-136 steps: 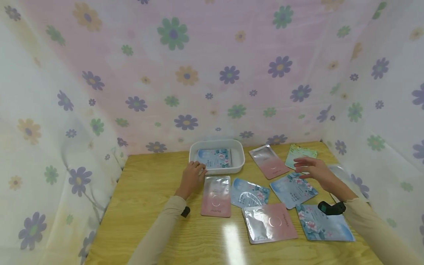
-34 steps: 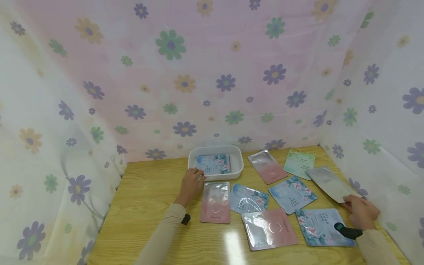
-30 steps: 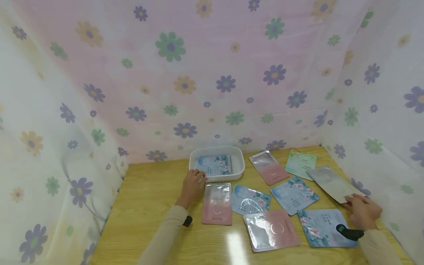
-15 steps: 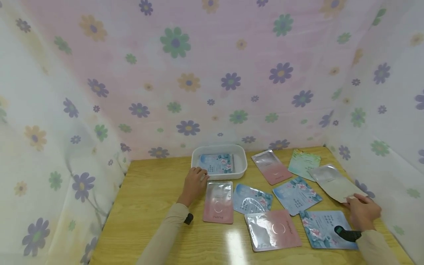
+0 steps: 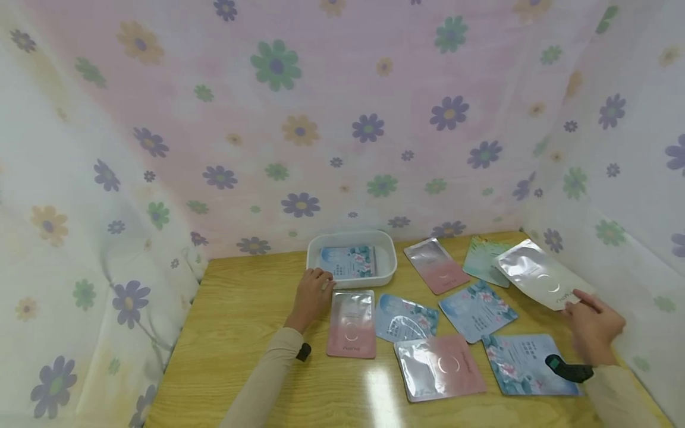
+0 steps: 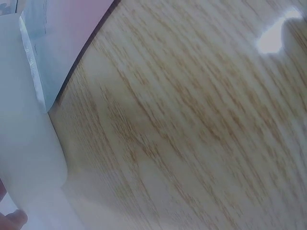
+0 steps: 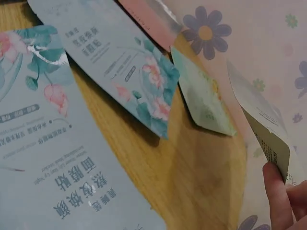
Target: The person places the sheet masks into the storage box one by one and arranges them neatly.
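Rising since half a second ago, the silver-and-cream packet (image 5: 540,275) is showing its lettered face; with our right hand (image 5: 595,324) we are pinching its near end beside the right edge of the wooden surface (image 5: 241,324). In the head view, its far end is overlapping a green packet (image 5: 481,261) near the far right corner. Our left hand (image 5: 311,297) is gripping the rim of the white tray (image 5: 386,258) by the far edge.

Long beige sleeves (image 5: 262,377) — a small black block (image 5: 303,352) by the left cuff (image 5: 287,340), a curved black band (image 5: 575,372) with a greenish patch (image 5: 555,361) by the right.
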### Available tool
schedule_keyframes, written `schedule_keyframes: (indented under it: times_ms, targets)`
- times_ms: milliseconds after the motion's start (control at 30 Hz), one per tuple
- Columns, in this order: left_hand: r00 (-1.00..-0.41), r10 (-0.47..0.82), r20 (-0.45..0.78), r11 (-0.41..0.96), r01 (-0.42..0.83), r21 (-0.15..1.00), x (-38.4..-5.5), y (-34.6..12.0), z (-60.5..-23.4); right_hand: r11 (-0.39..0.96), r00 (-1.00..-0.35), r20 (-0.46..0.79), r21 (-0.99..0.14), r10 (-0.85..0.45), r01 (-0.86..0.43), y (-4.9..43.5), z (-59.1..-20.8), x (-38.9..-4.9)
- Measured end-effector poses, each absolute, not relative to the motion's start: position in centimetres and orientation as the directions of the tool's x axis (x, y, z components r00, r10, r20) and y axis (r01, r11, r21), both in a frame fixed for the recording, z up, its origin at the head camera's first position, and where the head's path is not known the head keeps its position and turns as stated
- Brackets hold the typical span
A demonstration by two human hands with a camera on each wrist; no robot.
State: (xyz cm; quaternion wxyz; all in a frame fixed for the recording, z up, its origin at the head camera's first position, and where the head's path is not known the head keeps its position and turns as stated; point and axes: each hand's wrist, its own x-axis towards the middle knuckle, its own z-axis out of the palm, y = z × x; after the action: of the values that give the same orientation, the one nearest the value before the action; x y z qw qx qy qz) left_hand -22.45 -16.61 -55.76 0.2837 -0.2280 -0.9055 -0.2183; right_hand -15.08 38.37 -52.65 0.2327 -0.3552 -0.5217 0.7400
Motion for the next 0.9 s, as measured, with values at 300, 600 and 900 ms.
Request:
schedule_keyframes:
  times_ms: [300,600,900]
  targets:
    - [-0.77,0.3,0.564,0.814,0.515,0.27,-22.4,-16.7,-55.5,-0.421,-0.865,-0.123,-0.901,0.486,-0.108,36.9,-50.6,-15.2]
    - [-0.775,0.292,0.561,0.812,0.511,0.283,-22.4,-16.5,-55.5,-0.392,-0.96,-0.036,-0.917,0.278,-0.079,34.8,-49.7,-16.2]
    - [-0.779,0.289,0.557,0.819,0.502,0.276,-22.4,-16.6,-55.5,-0.367,-0.995,0.023,-0.928,0.099,-0.058,30.8,-48.6,-16.4]
